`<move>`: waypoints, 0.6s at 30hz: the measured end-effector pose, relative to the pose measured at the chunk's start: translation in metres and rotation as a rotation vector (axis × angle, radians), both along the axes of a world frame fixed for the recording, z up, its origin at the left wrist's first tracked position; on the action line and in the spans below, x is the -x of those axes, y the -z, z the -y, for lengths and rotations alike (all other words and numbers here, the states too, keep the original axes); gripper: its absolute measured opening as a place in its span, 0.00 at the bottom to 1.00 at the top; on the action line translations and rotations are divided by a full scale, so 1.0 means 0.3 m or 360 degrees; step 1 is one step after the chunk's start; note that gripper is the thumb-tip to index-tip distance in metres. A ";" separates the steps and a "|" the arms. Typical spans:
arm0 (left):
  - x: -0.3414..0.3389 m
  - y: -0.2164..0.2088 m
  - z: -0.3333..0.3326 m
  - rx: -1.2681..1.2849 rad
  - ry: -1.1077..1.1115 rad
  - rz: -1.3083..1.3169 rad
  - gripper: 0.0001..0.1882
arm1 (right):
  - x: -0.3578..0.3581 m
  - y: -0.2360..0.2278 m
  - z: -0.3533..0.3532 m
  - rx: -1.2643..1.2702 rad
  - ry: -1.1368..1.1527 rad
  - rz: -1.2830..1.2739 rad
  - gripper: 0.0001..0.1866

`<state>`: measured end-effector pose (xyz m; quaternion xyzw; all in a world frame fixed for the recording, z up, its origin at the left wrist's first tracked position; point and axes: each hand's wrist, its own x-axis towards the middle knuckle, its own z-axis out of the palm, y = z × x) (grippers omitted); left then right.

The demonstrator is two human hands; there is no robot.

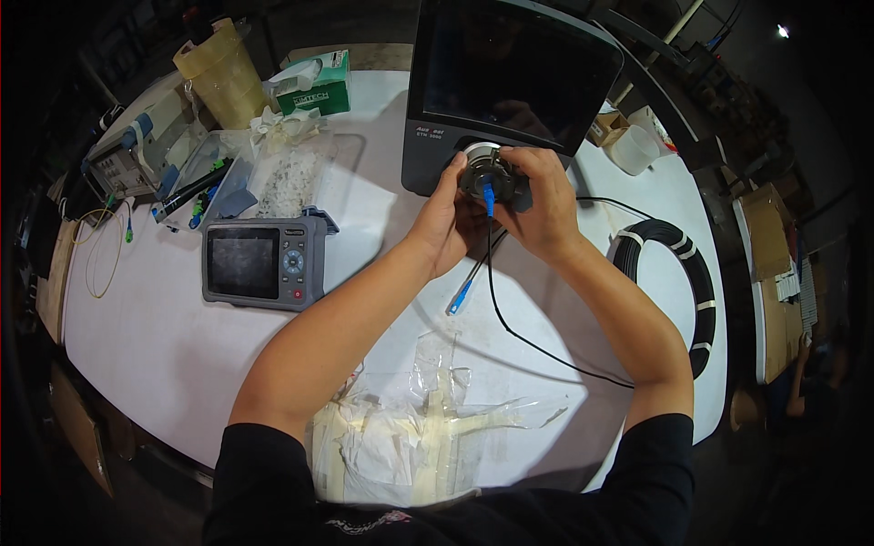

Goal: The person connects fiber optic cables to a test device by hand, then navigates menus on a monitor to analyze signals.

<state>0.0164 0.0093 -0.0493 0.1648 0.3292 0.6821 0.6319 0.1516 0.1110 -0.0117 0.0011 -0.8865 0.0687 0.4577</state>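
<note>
A dark desktop instrument with a large black screen [514,77] stands at the far side of the white table. On its lower front is a round metal connector mount [485,173]. My left hand [444,218] grips the mount's left side, thumb on its rim. From the right, my right hand [549,196] curls its fingers over the mount's edge. A blue fibre connector [489,196] sits in the middle of the mount, its black cable [496,291] hanging down. Below my hands, a second blue fibre connector [462,297] lies loose on a dark cable. Some fingertips are hidden behind the mount.
A coiled black cable [696,273] lies right. Left are a grey handheld tester [259,261], a clear bin of small white pieces [287,182], a green tissue box [320,91] and tape rolls [221,77]. Taped clear plastic [437,437] covers the near table. A person stands far right.
</note>
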 end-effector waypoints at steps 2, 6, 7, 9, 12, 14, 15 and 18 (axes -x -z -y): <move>0.003 -0.001 -0.003 0.0011 0.0003 -0.0014 0.34 | 0.002 0.004 0.003 0.0018 0.0042 -0.0015 0.41; -0.004 -0.018 0.004 0.0023 -0.0016 -0.0035 0.32 | 0.001 0.008 0.009 0.0059 0.0076 0.0004 0.41; -0.004 -0.015 0.006 0.0021 -0.0014 -0.0036 0.32 | -0.001 0.005 0.010 0.0029 0.0065 -0.0022 0.41; 0.003 -0.007 0.012 -0.0079 -0.0007 0.0095 0.28 | -0.002 -0.003 0.010 0.0000 0.0053 -0.0052 0.40; 0.005 0.000 0.011 -0.0092 -0.0032 0.0094 0.26 | -0.003 -0.013 0.008 -0.0145 -0.0047 0.0000 0.40; 0.007 0.008 0.004 -0.0085 -0.0035 0.0079 0.25 | -0.001 -0.015 0.010 -0.0084 -0.0046 0.0025 0.39; 0.005 0.006 0.002 -0.0078 -0.0037 0.0063 0.25 | -0.003 -0.012 0.009 -0.0084 -0.0042 0.0027 0.39; -0.005 -0.004 0.005 -0.0020 -0.0052 0.0051 0.26 | -0.003 0.000 0.011 -0.0042 -0.0031 0.0013 0.38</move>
